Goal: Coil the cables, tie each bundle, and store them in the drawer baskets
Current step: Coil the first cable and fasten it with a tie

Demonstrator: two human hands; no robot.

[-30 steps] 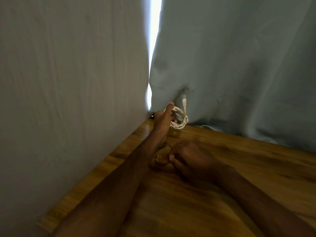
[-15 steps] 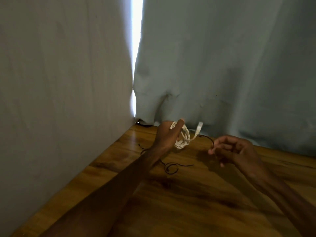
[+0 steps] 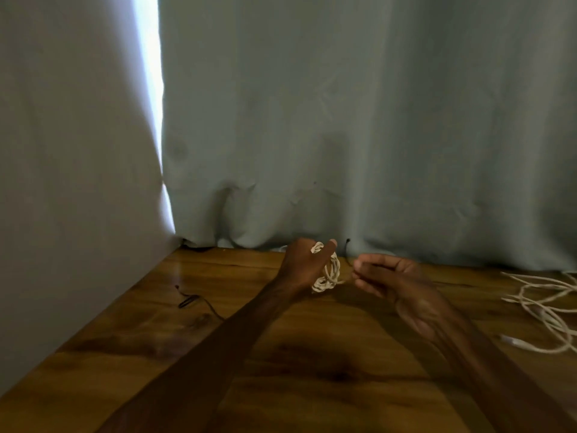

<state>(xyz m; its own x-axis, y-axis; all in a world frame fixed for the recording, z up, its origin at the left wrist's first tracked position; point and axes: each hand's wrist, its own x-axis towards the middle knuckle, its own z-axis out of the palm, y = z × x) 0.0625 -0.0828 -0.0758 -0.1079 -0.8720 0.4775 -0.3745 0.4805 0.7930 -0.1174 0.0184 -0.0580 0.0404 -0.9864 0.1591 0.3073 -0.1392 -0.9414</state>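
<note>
My left hand (image 3: pixel 304 264) grips a small coil of white braided cable (image 3: pixel 327 275), held upright just above the wooden table (image 3: pixel 281 370) near the curtain. My right hand (image 3: pixel 385 276) is close beside the coil on its right, fingers curled, pinching a thin dark tie (image 3: pixel 348 250) whose end sticks up between the two hands. A second thin dark tie (image 3: pixel 193 301) lies loose on the table to the left of my left forearm.
A loose tangle of white cables (image 3: pixel 543 304) lies at the table's right edge. Grey-green curtains (image 3: pixel 343 120) hang along the back and the left side, with a bright gap at the corner. No drawer or basket is in view.
The right hand lifted off the table with the dark tie and came close to the coil. The left hand stays on the coil. The view shifted right, revealing the loose white cables.
</note>
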